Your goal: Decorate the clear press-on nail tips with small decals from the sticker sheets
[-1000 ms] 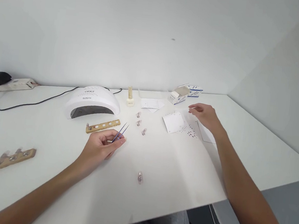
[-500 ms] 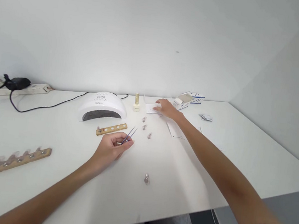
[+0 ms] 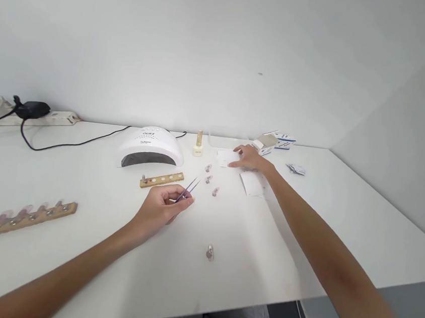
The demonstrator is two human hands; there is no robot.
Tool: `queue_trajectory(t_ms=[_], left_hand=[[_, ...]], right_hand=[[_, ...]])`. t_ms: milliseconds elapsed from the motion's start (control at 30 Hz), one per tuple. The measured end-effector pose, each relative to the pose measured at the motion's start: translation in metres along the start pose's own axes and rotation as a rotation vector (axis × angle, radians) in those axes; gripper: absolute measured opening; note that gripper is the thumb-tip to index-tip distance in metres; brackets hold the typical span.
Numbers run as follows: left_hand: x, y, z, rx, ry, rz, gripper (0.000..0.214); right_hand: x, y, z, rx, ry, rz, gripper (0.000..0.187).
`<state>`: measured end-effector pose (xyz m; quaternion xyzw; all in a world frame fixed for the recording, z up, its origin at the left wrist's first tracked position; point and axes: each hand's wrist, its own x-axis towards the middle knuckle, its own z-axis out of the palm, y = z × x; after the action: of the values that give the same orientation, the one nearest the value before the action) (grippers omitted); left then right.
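My left hand (image 3: 161, 208) rests on the white table (image 3: 74, 245), fingers pinched round purple tweezers (image 3: 188, 190) whose tips point up and to the right. Just beyond them lies a short wooden strip with holes (image 3: 162, 179) and three small nail tips on stands (image 3: 211, 179). A single nail tip (image 3: 209, 252) lies nearer me. My right hand (image 3: 249, 158) reaches far across, its fingers lying on a small white sheet (image 3: 226, 157) close to a small open box (image 3: 266, 143). Another white sheet (image 3: 252, 183) lies under my right forearm.
A white nail lamp (image 3: 150, 147) with a black cable stands at the back, a pale polish bottle (image 3: 198, 145) beside it. A long wooden strip with nail tips (image 3: 26, 216) lies at the left. A power strip (image 3: 45, 117) sits far left. Small packets (image 3: 295, 169) lie at the right.
My right hand swept left from the sheets at the right to the small sheet near the bottle, then settled on it. My left hand kept the tweezers in place.
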<state>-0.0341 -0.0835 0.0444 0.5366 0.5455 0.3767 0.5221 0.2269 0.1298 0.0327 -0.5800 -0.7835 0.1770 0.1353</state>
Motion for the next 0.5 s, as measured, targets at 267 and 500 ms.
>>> queue_trajectory(t_ms=[267,500], left_hand=[[0.001,-0.001,-0.001,-0.001,0.007,0.003,0.025],[-0.001,-0.001,0.000,-0.091,0.122,0.062,0.025]], right_hand=[[-0.019,-0.008,-0.019,0.346,0.072,0.008,0.035],[-0.092,-0.062,-0.023,0.770,0.033,-0.096,0.025]])
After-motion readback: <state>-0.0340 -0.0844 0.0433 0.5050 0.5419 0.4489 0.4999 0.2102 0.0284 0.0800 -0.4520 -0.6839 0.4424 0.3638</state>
